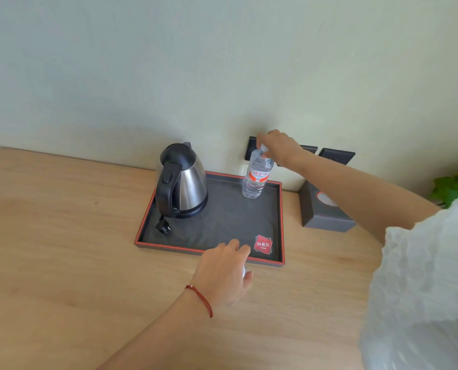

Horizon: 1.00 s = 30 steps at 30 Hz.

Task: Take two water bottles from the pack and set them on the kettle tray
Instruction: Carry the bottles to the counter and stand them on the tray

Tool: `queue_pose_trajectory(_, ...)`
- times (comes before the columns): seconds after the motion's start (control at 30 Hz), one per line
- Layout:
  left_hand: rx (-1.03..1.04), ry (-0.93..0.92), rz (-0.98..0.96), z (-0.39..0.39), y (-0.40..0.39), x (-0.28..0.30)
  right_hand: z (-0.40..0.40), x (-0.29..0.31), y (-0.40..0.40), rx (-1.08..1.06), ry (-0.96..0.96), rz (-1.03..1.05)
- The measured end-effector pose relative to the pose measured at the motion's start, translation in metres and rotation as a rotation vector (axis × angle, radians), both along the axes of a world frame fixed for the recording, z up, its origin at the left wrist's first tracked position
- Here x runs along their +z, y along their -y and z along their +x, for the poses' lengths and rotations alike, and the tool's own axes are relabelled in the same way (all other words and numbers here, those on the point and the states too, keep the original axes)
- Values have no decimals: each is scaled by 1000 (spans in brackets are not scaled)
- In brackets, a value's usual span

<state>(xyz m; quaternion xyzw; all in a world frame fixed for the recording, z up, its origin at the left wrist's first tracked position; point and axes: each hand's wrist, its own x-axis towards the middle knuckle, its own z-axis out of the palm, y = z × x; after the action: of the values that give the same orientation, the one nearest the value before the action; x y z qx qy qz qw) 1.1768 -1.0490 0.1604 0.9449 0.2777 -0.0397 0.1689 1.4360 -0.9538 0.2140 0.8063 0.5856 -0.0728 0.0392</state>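
Note:
A clear water bottle (257, 177) with a red and white label stands slightly tilted at the back right of the black, red-edged kettle tray (282, 222). My right hand (278, 149) grips it around the neck and cap from above. My left hand (222, 271) hovers over the tray's front edge, curled over a second bottle (246, 273); only its white cap and a blurred clear patch show under my palm. The steel kettle (185, 180) with a black handle sits on the tray's back left. The pack is out of view.
The kettle's plug (163, 226) lies on the tray in front of the kettle. A dark tissue box (324, 209) stands right of the tray on the wooden table (62, 236). Dark wall sockets (336, 156) sit behind it, and a green plant (455, 186) is at far right.

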Motion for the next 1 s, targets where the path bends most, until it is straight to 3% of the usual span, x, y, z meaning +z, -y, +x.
queue_pose_trajectory(0.27,14,-86,15,-14,5,14,-3,-3,-6,-51,-11,33)
queue_pose_trajectory(0.53,-18,-50,-94,-21,-11,29,0,-9,1,-55,-69,94)
queue_pose_trajectory(0.77,-57,151,-70,3,-72,56,3,-7,3,-129,-125,146)
queue_pose_trajectory(1.0,-141,82,56,77,-148,65,0,-11,5,-178,-128,176)
